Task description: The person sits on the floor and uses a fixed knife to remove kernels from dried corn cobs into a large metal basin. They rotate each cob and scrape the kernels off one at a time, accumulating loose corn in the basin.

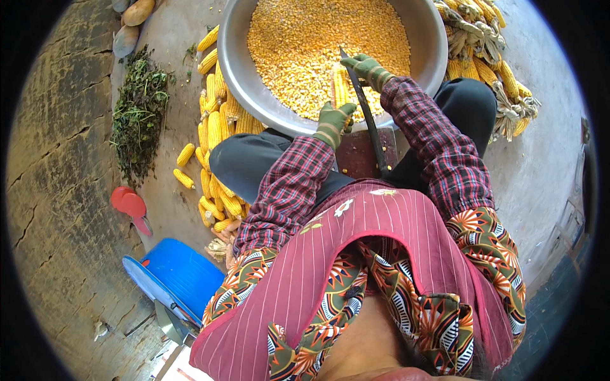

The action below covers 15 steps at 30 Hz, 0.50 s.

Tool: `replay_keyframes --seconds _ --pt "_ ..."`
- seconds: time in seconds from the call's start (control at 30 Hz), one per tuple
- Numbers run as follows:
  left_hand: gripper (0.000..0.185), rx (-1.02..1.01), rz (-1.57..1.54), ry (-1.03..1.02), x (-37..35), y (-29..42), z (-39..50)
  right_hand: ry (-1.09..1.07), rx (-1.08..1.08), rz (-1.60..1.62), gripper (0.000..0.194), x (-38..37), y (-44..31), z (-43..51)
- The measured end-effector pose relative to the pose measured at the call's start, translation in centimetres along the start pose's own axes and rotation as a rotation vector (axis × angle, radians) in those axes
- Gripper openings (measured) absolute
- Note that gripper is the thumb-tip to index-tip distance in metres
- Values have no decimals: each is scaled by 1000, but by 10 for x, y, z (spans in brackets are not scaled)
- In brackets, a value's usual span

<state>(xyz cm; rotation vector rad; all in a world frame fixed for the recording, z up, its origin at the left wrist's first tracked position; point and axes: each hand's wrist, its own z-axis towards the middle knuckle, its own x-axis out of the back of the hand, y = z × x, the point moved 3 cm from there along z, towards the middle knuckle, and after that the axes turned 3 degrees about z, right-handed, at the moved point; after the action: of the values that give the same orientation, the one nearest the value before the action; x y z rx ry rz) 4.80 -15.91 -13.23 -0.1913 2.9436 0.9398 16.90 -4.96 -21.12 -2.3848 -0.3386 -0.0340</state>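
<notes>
My left hand [335, 123], in a green glove, grips the lower end of a corn cob [340, 85], which stands out over a big metal basin [429, 52] of loose corn kernels [305, 43]. Part of the cob's side shows bare of kernels. A dark, narrow metal bar [363, 97] with a pointed tip slants from between my legs over the basin's near rim, just right of the cob. My right hand [368, 70], gloved too, is at the bar's upper part, fingers curled around it near the tip. The bar's lower end rests by a dark red board [364, 147].
Whole corn cobs [214, 128] are heaped left of the basin, and husk-tied bunches of cobs [481, 66] lie to its right. Farther left are wilted green plants [140, 116], gourd-like vegetables [126, 40], a red plastic object [128, 202] and a blue tub [181, 276], beside a cracked wall.
</notes>
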Motion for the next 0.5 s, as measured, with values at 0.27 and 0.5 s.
replay_keyframes --seconds 0.27,0.5 --pt "64 -167 760 273 19 2 63 -74 -154 292 43 -30 -15 14" --pt "68 -103 1102 181 5 6 49 -26 -120 147 47 -35 5 17"
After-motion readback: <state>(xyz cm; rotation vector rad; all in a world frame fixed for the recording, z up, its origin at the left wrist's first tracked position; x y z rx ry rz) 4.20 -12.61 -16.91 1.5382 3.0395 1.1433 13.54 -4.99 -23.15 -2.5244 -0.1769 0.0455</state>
